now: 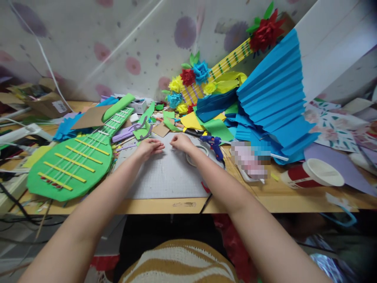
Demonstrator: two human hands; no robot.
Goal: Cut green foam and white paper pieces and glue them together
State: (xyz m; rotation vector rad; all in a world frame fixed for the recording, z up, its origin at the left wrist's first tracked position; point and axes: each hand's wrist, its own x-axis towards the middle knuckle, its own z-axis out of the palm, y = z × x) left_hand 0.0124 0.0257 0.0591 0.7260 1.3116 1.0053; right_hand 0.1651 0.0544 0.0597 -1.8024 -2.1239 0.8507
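Observation:
My left hand (150, 148) hovers over the grey cutting mat (159, 181), its fingers stretched out and slightly curled, with nothing visible in them. Facing it across a small gap is my right hand (180, 142), fingertips pinched together; anything between them is too small to see. A roll of tape (191, 160) lies beneath my right wrist, partly hidden by the forearm. Just right of that hand is a blue hot glue gun (216, 147). Left of the mat lies a green paper lute-like instrument (79, 163) with yellow strips and white strings.
Behind the mat are paper scraps (145, 127). A yellow paper instrument with flowers (193, 92) leans at the back. Pleated blue paper (273, 98) stands at right, near a tipped paper cup (312, 173). A cardboard box (48, 100) sits far left.

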